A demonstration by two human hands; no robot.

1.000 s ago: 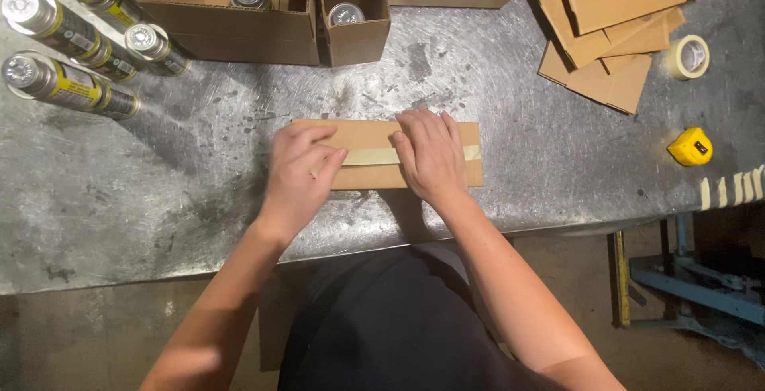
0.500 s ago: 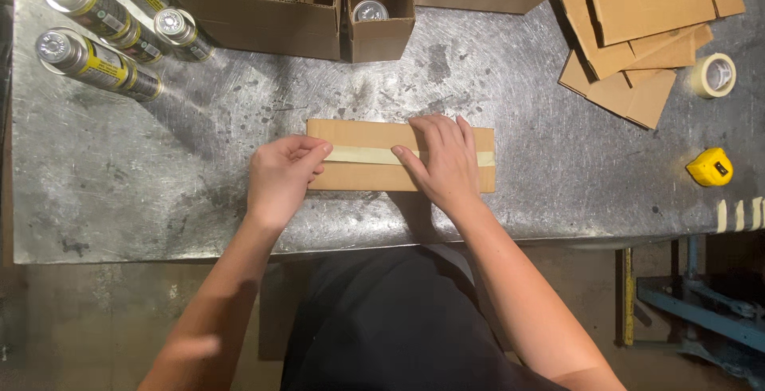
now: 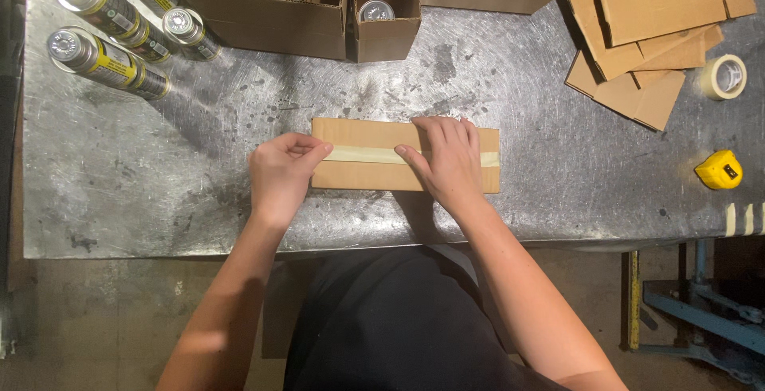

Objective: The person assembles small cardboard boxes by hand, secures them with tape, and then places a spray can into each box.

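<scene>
**On the metal bench: taped carton under both hands**

Near the front edge of the metal table (image 3: 159,192), with bare scuffed steel to left and right of the carton (more on the left). Behind, well apart: open cardboard boxes (image 3: 271,20) holding upright cans, and a cluster of spray cans (image 3: 107,60) lying toward the back left corner. Off to the right: a stack of flat cardboard sheets (image 3: 653,32), a roll of tape (image 3: 723,77) and a yellow tape measure (image 3: 718,170), all clear of the hands.

Long, flat cardboard carton (image 3: 366,169) lying with its long axis left to right, parallel to the table's front edge, a pale strip of tape (image 3: 358,155) running along the middle of its top.

Left hand (image 3: 280,176) at the carton's left end, fingers curled over that end, thumb and fingertips pinching at the tape strip there. Right hand (image 3: 448,160) laid flat and open, palm down, on the right half of the carton, fingers pointing left along the tape, pressing on it and gripping nothing.
</scene>
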